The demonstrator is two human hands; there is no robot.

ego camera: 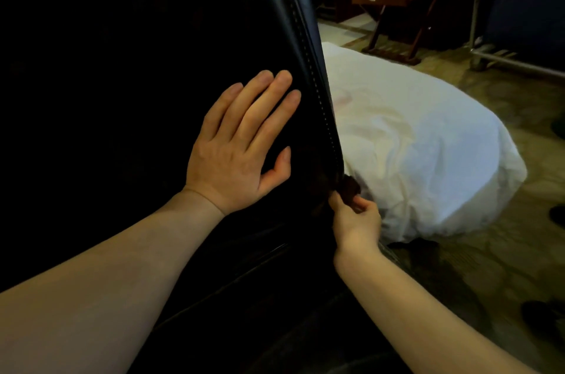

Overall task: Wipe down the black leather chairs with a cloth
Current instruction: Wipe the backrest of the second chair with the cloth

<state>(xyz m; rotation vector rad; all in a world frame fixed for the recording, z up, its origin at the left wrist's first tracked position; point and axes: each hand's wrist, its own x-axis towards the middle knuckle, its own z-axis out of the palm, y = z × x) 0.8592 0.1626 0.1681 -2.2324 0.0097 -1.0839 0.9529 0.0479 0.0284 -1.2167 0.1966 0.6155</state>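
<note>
A black leather chair (122, 68) fills the left and middle of the view, its stitched edge seam running down from the top centre. My left hand (241, 141) lies flat on the leather with straight fingers, just left of the seam. My right hand (354, 214) is lower, at the chair's right edge, and pinches a small dark brown cloth (350, 187) against the seam. Most of the cloth is hidden by the fingers and the chair edge.
A large white bundle of linen (428, 144) lies on the patterned floor right of the chair. Behind it stand a dark wooden folding rack (394, 7) and a metal cart frame (480, 22). Dark shoes (547, 315) show at the right edge.
</note>
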